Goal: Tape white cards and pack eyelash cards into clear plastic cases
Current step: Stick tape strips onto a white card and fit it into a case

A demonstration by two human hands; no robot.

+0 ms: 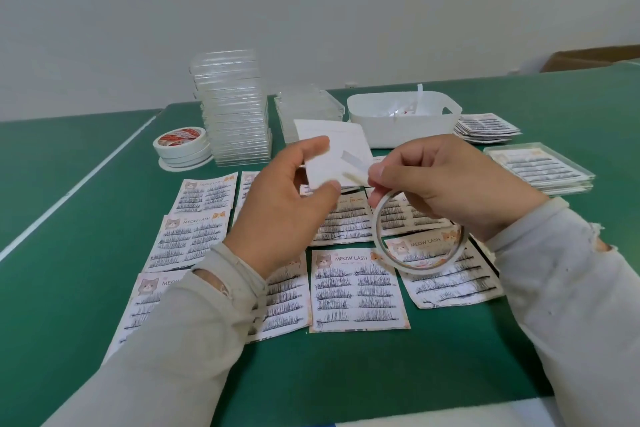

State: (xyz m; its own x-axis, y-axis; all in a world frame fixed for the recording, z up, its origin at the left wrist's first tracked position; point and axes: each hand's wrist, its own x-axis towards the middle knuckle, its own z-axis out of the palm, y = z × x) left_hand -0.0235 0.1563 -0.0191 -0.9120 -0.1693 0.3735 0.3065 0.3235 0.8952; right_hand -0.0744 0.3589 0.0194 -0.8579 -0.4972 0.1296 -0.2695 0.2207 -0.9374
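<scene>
One head-worn camera looks forward and down across the green table [69, 163], close above the lash cards [358, 288], with the white basket [403, 121] beyond them and the wall farthest back.

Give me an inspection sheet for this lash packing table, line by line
Surface: green table, white line across its left part.
Job's things: white card with a tape strip on it; tape roll; eyelash cards spread flat; tall stack of clear cases, a lower stack beside it; packed cases at right.
Clutter: white bin of paper scraps; spare tape rolls; loose lash card pile.
Grippers: left hand pinches the white card; right hand holds the tape roll and pinches its end.
Cables: nothing seen.
Surroundings: plain white wall; brown box far right.
</scene>
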